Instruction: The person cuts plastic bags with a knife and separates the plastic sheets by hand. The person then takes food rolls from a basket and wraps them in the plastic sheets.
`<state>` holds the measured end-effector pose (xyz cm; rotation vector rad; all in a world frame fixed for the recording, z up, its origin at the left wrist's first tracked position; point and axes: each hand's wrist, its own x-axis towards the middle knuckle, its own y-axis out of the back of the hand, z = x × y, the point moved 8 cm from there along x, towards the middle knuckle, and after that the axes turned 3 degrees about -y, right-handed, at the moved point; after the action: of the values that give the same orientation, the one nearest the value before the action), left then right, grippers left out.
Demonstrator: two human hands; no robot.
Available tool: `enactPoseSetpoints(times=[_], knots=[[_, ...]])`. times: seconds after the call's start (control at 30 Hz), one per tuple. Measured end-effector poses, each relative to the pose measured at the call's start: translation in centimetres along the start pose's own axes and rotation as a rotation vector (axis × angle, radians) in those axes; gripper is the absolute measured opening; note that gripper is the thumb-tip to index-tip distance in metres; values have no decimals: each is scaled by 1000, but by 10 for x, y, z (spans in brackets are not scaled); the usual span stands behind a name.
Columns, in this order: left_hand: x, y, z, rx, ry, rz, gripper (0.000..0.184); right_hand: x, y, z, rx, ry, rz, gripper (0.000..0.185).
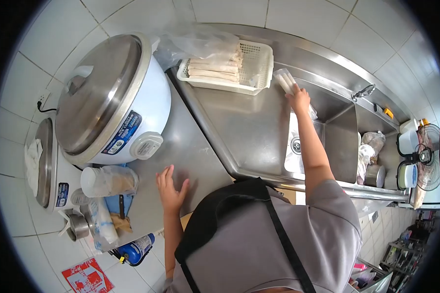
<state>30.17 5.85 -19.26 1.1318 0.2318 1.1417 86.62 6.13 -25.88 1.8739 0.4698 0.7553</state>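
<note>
My right hand (299,100) is closed round one end of a clear-wrapped packet of pale sticks (284,80), over the rim between the steel drainboard (249,127) and the sink basin (335,141). What the sticks are, I cannot make out. Left of the packet, a white perforated basket (256,63) sits on the drainboard with several long pale sticks (212,71) lying in its left half. A crumpled clear plastic bag (190,46) partly covers them. My left hand (171,188) holds nothing, its fingers apart above the steel counter (181,141).
A large rice cooker (156,93) stands on the left. Near it are a plastic container (110,180), a knife (121,206) and a small metal pot (77,227). The second basin holds plastic bags (371,146) and a metal pot (375,175). A faucet (364,92) projects from the back.
</note>
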Motion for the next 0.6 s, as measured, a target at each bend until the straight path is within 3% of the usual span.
enactPoseSetpoints(times=[0.23,0.47,0.6], knots=[[-5,4,0,91,78,19,55,49,-55,-36,33,128,-88,66],[-32,7,-8,117,166,78,53,51,-56,-36,-66,86,-107,72],[-35,10,-8,125,181,104,50,79,-10,-37,237,-24,235,53]])
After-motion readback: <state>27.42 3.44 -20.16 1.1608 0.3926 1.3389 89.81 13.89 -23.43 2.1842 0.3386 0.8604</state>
